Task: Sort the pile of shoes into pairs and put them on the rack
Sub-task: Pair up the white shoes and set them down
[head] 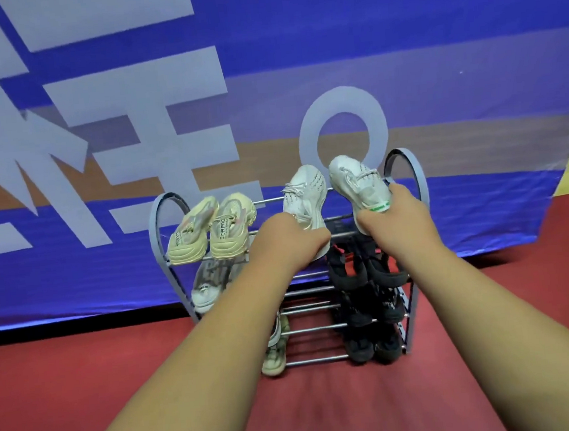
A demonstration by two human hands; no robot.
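A grey metal shoe rack (pixel 160 233) stands on the red floor against a blue banner. My left hand (pixel 288 239) grips the heel of a white sneaker (pixel 303 193), and my right hand (pixel 396 215) grips the heel of its white match (pixel 356 181). Both shoes point toes up over the right half of the top shelf. A cream pair (pixel 208 228) sits on the left of the top shelf. Below on the right are a black-and-red pair (pixel 352 264) and darker black shoes (pixel 360 311) on lower shelves. A grey shoe (pixel 207 287) lies lower left, partly hidden by my left arm.
The blue banner (pixel 398 33) with large pale lettering hangs right behind the rack. Red floor (pixel 85 387) spreads in front and to both sides. A light shoe (pixel 275 357) sits at the rack's bottom shelf, left of centre.
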